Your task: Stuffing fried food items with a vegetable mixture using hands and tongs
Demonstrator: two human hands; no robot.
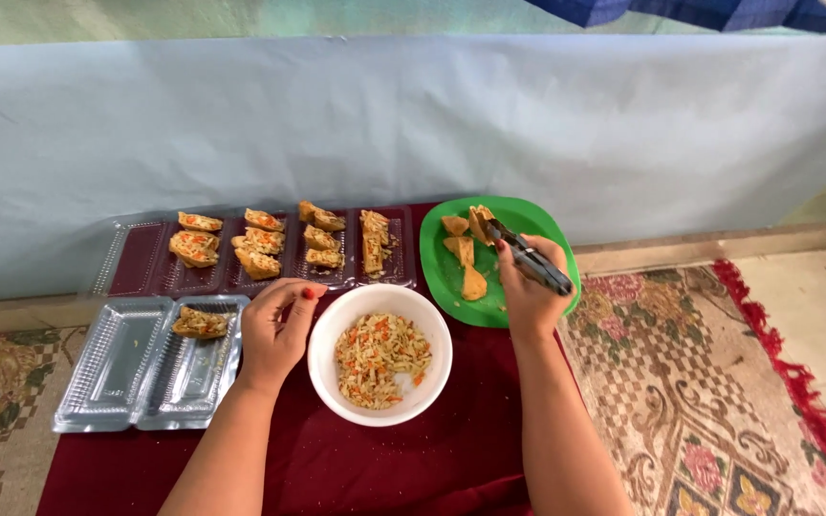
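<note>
— Where are the tongs?
— Black tongs (528,258), clamped in the right hand (531,291), tips on a fried pocket (480,222) on the green plate (537,222).
— The left hand (277,327)?
— Loosely curled, empty, beside the white bowl (332,368).

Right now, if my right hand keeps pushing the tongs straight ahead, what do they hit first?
Probably the fried wedge at the tongs tip on the green plate; your right hand points them up-left at it, though depth is unclear.
</note>
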